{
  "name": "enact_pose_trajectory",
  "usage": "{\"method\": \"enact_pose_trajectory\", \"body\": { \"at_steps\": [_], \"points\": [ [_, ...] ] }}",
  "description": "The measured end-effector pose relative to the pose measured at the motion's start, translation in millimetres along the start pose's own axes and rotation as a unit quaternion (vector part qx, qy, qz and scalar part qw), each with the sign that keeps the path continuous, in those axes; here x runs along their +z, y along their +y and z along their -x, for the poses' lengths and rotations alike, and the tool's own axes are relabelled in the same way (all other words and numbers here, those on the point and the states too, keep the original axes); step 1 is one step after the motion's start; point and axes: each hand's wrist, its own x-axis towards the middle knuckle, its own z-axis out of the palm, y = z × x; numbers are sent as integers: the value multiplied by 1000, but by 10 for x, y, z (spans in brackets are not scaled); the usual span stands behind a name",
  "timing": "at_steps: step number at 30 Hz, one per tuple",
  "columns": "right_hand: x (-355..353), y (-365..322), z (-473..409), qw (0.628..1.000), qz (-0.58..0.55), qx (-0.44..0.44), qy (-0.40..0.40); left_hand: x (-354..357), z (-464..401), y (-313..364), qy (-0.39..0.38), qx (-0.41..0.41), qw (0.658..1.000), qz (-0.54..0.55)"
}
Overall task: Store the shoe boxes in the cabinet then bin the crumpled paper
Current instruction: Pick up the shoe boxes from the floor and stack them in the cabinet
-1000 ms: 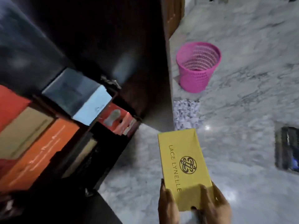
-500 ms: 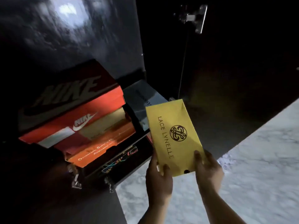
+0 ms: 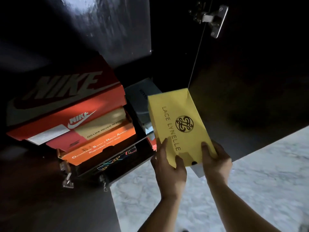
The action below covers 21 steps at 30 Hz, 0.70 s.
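Note:
A yellow shoe box (image 3: 178, 124) marked LACE LYNELLE is held in front of the open dark cabinet (image 3: 108, 30). My left hand (image 3: 168, 166) grips its near left corner and my right hand (image 3: 215, 159) grips its near right corner, thumbs on the lid. Inside the cabinet a red Nike box (image 3: 66, 101) tops a stack with a tan box (image 3: 103, 126) and an orange box (image 3: 102, 144). A grey-blue box (image 3: 140, 101) lies behind the yellow one. The crumpled paper and the bin are out of view.
The dark cabinet door (image 3: 250, 89) stands open at the right, with a metal hinge (image 3: 212, 19) near the top. A lower shelf (image 3: 117, 158) holds a dark patterned box. Marble floor (image 3: 250, 181) spreads below and to the right.
The view swung from the floor and pink bin to the cabinet. Both hands carried the yellow box up and toward the cabinet opening, close to the grey-blue box.

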Motion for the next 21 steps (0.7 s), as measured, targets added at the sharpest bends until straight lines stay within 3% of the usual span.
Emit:
{"method": "enact_pose_trajectory", "body": {
  "at_steps": [4,8,12,16,21],
  "points": [
    [315,-307,-265,997,13,-66,-49,-58,-439,25,-5,77,997,-24],
    [826,-598,-652,987,-34,-89,-133,-115,-1136,-186,-34,106,983,-145],
    [1276,-702,-894,965,22,-115,-236,-119,-1630,-372,-26,135,959,-247],
    [1604,-733,-1009,960,-33,-120,-249,-107,-1950,-407,22,128,960,-247],
    [1753,-728,-1130,957,-33,-144,-250,-62,-2013,-534,27,183,949,-253]
  ]
}}
